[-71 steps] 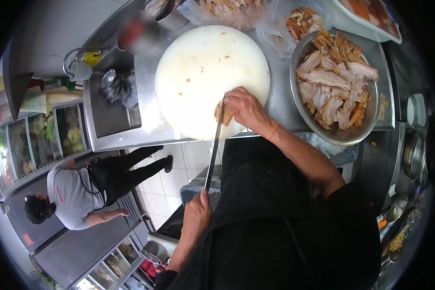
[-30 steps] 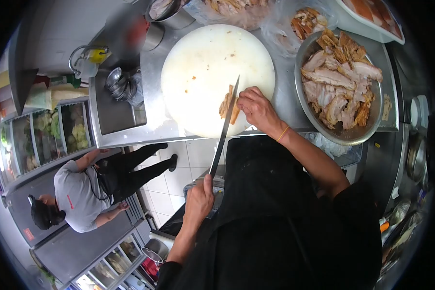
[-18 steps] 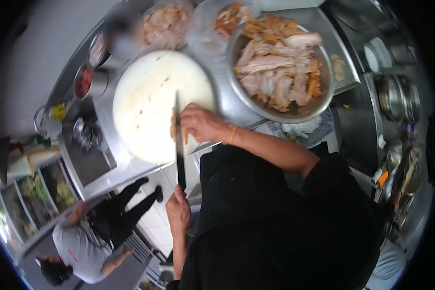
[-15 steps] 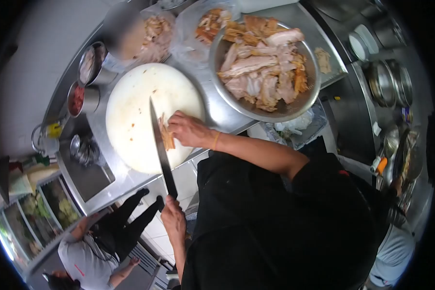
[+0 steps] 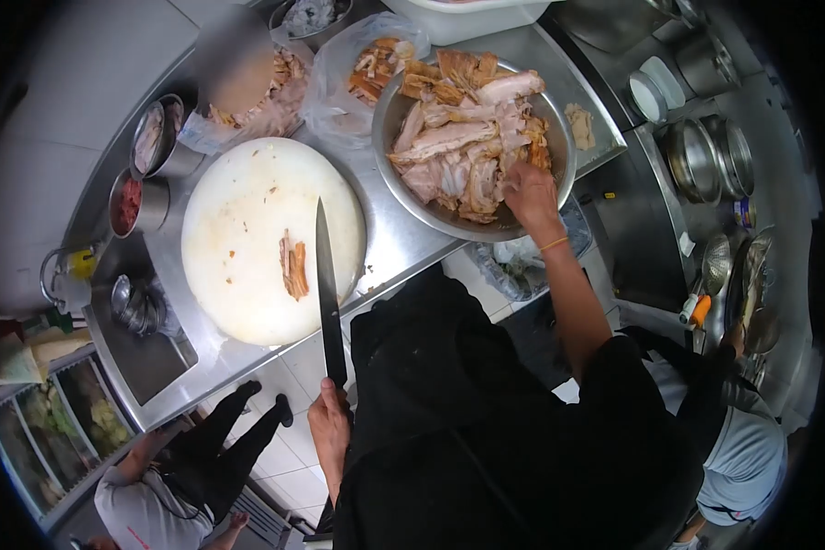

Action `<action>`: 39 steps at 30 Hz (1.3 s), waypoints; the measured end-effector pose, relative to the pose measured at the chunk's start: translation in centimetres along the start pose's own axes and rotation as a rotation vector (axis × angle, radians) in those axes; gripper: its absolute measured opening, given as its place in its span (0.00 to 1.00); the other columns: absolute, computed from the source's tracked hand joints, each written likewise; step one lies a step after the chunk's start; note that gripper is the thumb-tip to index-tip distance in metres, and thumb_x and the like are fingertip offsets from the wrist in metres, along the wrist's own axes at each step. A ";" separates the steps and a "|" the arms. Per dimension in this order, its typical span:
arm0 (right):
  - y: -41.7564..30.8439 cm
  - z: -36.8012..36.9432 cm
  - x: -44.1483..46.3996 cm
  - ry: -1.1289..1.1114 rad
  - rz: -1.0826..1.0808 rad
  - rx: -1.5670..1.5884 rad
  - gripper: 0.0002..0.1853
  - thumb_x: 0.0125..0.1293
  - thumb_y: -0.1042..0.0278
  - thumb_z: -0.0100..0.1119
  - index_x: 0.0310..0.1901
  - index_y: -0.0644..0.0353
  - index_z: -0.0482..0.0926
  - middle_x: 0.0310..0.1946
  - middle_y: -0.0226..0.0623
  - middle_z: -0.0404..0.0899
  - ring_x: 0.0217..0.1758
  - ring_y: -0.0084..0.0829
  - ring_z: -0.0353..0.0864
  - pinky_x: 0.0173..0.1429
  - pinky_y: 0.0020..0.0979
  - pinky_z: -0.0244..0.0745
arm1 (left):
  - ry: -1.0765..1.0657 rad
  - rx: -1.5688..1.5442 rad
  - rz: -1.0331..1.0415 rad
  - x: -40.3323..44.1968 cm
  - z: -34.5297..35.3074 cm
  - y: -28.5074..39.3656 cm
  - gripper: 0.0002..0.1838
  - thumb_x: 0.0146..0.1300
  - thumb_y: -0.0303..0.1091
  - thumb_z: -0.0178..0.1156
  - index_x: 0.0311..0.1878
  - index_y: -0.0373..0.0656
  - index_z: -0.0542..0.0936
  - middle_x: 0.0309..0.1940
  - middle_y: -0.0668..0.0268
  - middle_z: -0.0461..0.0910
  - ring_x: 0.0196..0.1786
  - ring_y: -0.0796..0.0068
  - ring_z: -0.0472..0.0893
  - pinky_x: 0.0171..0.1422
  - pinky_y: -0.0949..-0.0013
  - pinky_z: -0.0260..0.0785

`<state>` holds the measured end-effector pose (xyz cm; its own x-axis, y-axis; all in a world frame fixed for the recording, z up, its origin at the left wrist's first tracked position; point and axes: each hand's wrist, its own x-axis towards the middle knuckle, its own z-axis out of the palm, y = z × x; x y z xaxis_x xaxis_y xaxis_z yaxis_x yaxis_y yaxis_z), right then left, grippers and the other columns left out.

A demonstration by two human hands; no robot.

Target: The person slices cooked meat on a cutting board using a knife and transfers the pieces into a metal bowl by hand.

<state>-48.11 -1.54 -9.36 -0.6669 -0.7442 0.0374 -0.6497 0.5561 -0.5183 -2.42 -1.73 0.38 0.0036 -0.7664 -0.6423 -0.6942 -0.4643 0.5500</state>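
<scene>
My left hand (image 5: 328, 426) is wrapped round the handle of a long-bladed knife (image 5: 328, 284), its tip over the right part of a round white chopping board (image 5: 247, 197). A few brown strips of cooked meat (image 5: 293, 270) lie on the board, left of the blade, among small scraps. To the right, my right hand (image 5: 534, 197) reaches into a large steel bowl (image 5: 390, 128) heaped with pieces of cooked meat (image 5: 472, 142). Its fingers are curled on a piece near the bowl's front right side; the fingertips are partly hidden.
Plastic bags (image 5: 325, 101) with more meat lie behind the board. Steel pots (image 5: 151, 206) stand at its left, above a small sink (image 5: 160, 362). One person (image 5: 160, 495) is at the lower left, another (image 5: 742, 458) at the lower right. Pans (image 5: 692, 160) stand far right.
My right hand has left the meat strips on the board and moved right into the bowl. My left hand keeps the knife, whose blade is now right of the strips.
</scene>
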 end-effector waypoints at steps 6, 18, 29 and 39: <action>1.5 1.9 0.5 -0.004 0.084 -0.430 0.28 0.48 0.74 0.72 0.54 0.59 0.77 0.44 0.51 0.85 0.52 0.55 0.84 0.57 0.47 0.80 | -0.046 -0.111 -0.036 1.1 0.0 0.6 0.42 0.76 0.70 0.43 0.25 0.37 0.77 0.14 0.70 0.67 0.17 0.80 0.65 0.21 0.70 0.54; 2.5 -2.2 0.0 -0.030 0.052 -0.138 0.19 0.56 0.67 0.65 0.50 0.61 0.85 0.38 0.57 0.86 0.46 0.56 0.86 0.53 0.47 0.81 | -0.013 -0.153 0.042 1.6 0.1 -3.2 0.43 0.75 0.71 0.43 0.25 0.35 0.77 0.17 0.70 0.68 0.19 0.80 0.65 0.24 0.69 0.53; 0.5 -4.5 0.6 -0.282 0.294 0.976 0.21 0.68 0.73 0.63 0.62 0.56 0.77 0.48 0.25 0.84 0.43 0.17 0.82 0.42 0.24 0.79 | 0.092 -0.253 -0.091 2.5 -1.4 -3.0 0.40 0.75 0.70 0.46 0.24 0.39 0.75 0.14 0.74 0.64 0.16 0.83 0.61 0.20 0.71 0.49; -5.8 -1.6 0.2 -0.283 0.378 1.194 0.18 0.69 0.67 0.63 0.59 0.60 0.78 0.47 0.30 0.84 0.46 0.22 0.82 0.40 0.31 0.80 | 0.089 -0.251 -0.138 2.0 -1.2 -2.1 0.40 0.75 0.71 0.45 0.24 0.40 0.73 0.15 0.73 0.65 0.17 0.83 0.62 0.21 0.70 0.50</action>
<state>-45.10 -4.32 -4.99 -0.5411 -0.7478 -0.3848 0.3886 0.1835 -0.9030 -0.10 -2.83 -1.48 0.1567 -0.7191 -0.6770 -0.4832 -0.6537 0.5824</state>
